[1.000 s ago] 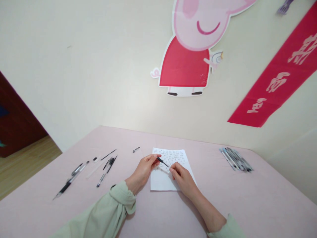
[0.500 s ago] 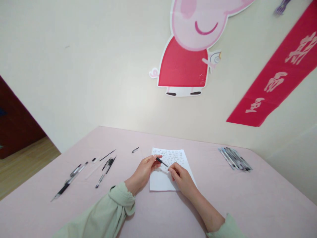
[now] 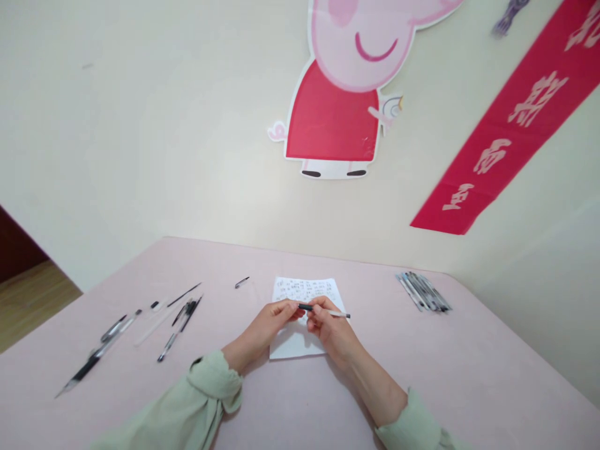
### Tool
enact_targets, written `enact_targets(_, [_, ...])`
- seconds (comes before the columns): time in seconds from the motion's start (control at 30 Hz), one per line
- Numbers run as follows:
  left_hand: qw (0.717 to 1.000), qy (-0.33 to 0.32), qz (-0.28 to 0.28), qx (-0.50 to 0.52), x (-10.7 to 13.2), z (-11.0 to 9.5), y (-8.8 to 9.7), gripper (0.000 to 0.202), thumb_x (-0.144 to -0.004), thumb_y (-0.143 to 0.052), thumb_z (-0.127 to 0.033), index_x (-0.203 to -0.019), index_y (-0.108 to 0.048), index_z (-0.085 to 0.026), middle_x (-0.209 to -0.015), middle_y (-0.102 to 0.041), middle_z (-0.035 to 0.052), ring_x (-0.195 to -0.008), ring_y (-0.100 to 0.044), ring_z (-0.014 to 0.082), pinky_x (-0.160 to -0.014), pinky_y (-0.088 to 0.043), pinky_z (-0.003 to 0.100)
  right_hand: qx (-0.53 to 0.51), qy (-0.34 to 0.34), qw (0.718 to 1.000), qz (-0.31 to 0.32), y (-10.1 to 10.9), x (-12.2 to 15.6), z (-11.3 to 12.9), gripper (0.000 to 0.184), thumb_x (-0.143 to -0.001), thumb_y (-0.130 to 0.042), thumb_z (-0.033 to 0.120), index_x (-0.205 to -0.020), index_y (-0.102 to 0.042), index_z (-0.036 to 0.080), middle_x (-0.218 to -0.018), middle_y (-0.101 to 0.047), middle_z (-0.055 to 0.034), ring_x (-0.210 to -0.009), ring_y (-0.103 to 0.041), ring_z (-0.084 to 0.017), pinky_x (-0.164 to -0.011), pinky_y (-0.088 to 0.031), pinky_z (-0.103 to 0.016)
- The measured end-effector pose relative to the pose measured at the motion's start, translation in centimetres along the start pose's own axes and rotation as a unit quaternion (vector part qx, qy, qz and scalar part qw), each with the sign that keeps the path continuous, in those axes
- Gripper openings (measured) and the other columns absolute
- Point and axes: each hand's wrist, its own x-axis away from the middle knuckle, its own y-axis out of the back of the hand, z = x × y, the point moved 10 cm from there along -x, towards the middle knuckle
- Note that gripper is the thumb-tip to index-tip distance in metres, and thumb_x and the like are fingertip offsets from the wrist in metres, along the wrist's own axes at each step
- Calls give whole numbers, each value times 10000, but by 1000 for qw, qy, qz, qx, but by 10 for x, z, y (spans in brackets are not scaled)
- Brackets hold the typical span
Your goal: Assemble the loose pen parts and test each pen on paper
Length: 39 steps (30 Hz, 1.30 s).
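Right hand [image 3: 330, 326] has levelled the pen [image 3: 338, 314].

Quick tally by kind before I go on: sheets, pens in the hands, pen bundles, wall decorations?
sheet of paper: 1
pen, held by left hand and right hand: 1
pen bundle: 1
wall decorations (pig cutout, red banner, purple piece): 3
total: 6
loose pens at left overlap; not counted.

Bare desk [image 3: 469, 375] lies open beside the right hand [image 3: 330, 328], up to the pen bundle [image 3: 423, 292]. Loose pens [image 3: 180, 329] clutter the left side.
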Motion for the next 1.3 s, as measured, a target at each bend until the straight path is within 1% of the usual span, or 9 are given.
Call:
enact_targets(0.07, [999,-10,-8,-33,0,-4,-1,311,-746,-699,-439,-930,-747,-193,-978,-716,95,-967,-617,214,-885,-443,293,11,19,999,-31,13,-5,4,327,-742,-666,509,-806,-542,213,-699,-603,-3,-593,-550,-130,-616,-465,-269])
enact_targets(0.17, [994,-29,-49,-96,-1,-8,6,260,-723,-707,-406,-893,-744,-213,-955,-716,80,-927,-621,218,-829,-450,285,51,55,993,-87,42,-13,15,383,-777,-588,561,-902,-584,199,-792,-664,-50,-660,-604,-158,-682,-484,-307])
enact_targets(0.23, [982,-57,-56,-170,-1,-11,8,218,-764,-650,-403,-813,-735,-209,-877,-709,65,-855,-615,212,-782,-446,285,121,74,985,-96,54,-17,20,377,-782,-577,540,-938,-598,197,-849,-676,-58,-731,-626,-175,-722,-476,-316])
enact_targets(0.3, [962,-88,-53,-253,-1,-14,7,228,-806,-590,-389,-749,-719,-209,-795,-689,48,-779,-596,200,-735,-429,282,214,107,966,-101,59,-18,25,278,-757,-608,459,-863,-585,203,-777,-642,-21,-710,-602,-166,-693,-455,-295])
enact_targets(0.37, [943,-110,-52,-309,-1,-15,7,238,-825,-558,-367,-723,-707,-211,-751,-669,41,-731,-575,192,-696,-410,278,304,139,936,-112,57,-16,28,173,-744,-600,373,-768,-540,212,-673,-567,22,-638,-542,-148,-631,-419,-268])
enact_targets(0.47, [934,-127,-56,-329,0,-16,8,218,-819,-553,-342,-722,-700,-214,-733,-658,39,-705,-565,189,-666,-399,275,388,147,901,-124,50,-12,26,122,-771,-530,324,-713,-486,226,-600,-499,46,-586,-488,-145,-583,-379,-260])
enact_targets(0.67, [930,-133,-50,-339,0,-16,7,192,-814,-527,-284,-770,-699,-213,-765,-660,39,-722,-567,185,-683,-410,278,401,123,902,-97,39,-8,23,144,-807,-459,290,-676,-465,231,-552,-518,44,-574,-519,-153,-594,-385,-263])
enact_targets(0.87, [931,-137,-49,-336,-1,-13,8,208,-775,-491,-170,-784,-692,-221,-772,-656,26,-735,-579,177,-705,-422,274,446,119,883,-85,30,-6,18,123,-779,-498,287,-671,-474,231,-572,-496,52,-570,-472,-141,-587,-353,-253])
enact_targets(1.3, [922,-131,-36,-363,0,-11,5,235,-788,-453,-144,-816,-677,-206,-810,-652,37,-780,-593,180,-732,-432,282,490,120,859,-87,27,-5,16,105,-792,-472,256,-690,-470,232,-629,-524,41,-617,-494,-142,-622,-349,-250])
